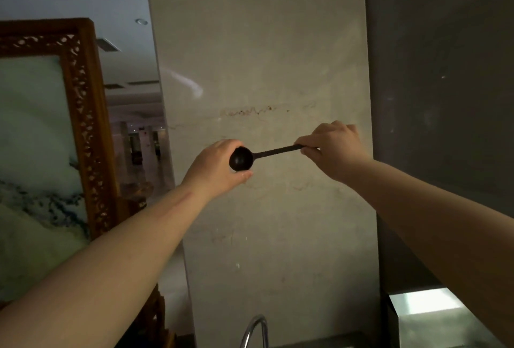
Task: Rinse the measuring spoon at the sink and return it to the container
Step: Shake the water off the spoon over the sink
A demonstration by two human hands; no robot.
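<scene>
I hold a black measuring spoon (267, 153) up in front of a beige stone wall, its ribbed handle lying almost level. My right hand (332, 150) pinches the handle's end. My left hand (215, 167) cups the round bowl of the spoon, thumb under it and fingers over its top. The curved top of a chrome faucet (257, 329) shows at the bottom edge, well below the spoon. The sink basin and the container are out of view.
A carved wooden frame with a landscape panel (83, 125) stands at the left, with a dim hall behind it. A dark grey wall fills the right side. A shiny metal box (434, 317) sits at the bottom right beside the faucet.
</scene>
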